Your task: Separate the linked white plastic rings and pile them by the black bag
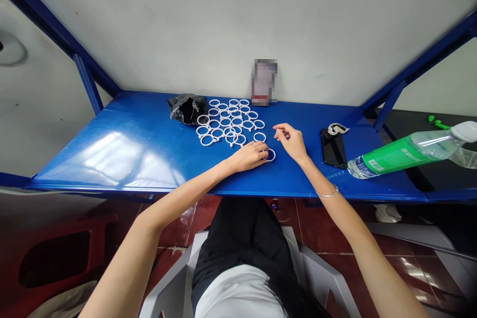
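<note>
My left hand (250,156) rests low over the blue table, its fingers closed on the near side of a white plastic ring (275,155). Part of that ring is hidden under the fingertips. To the right, my right hand (292,143) hovers just above the tabletop with its fingers curled in towards the thumb; whatever is between them, if anything, is too small to make out. Another white ring (260,132) lies flat between the two hands. Beyond my left hand several similar rings (225,121), each with a small knob on its rim, are spread in a loose cluster.
A torn black plastic bag (178,107) sits behind the rings on the left. A blurred-out upright device (264,82) leans on the wall. At right are a black phone (333,149), a white looped strip (338,129) and a green-labelled bottle (402,153). The blue table (122,146) ends close to my lap.
</note>
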{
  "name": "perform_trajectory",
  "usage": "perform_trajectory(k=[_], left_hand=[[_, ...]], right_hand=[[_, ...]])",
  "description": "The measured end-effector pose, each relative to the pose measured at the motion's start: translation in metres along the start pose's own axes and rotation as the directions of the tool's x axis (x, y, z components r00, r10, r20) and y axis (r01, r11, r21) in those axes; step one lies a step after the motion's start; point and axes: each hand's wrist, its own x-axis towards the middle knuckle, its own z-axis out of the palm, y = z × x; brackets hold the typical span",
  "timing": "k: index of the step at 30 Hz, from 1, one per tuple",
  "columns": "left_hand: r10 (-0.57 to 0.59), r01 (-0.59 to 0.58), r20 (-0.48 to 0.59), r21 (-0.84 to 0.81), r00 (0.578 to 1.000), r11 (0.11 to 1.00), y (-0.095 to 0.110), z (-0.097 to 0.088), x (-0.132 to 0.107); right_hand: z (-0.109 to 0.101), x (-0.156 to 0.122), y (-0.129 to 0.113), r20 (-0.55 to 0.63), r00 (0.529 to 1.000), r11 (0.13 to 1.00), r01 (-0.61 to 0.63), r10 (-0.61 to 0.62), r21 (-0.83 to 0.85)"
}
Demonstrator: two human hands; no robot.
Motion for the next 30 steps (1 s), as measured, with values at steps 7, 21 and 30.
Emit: perform_trajectory(k=[7,21,30], left_hand=[[0.043,-0.043,-0.010,-0.052,0.999,0.998,-0.001,-0.002,-0.001],[-0.024,0.004,-0.060,-0.316,0.998,0.949,-0.001,-0.004,-0.002],[-0.453,0.128,-0.106,-0.881,0.885,0.455,-0.002,-0.015,0.000]], right_hand=[[0.001,-0.002,-0.005,0.081,0.997,0.999,0.008,-0.005,-0.037],[0.001,-0.004,-0.010,0.144,0.989,0.997,0.047,-0.036,-0.068],[0.003,-0.004,-0.008,0.156,0.986,0.996,0.071,-0.063,-0.048]])
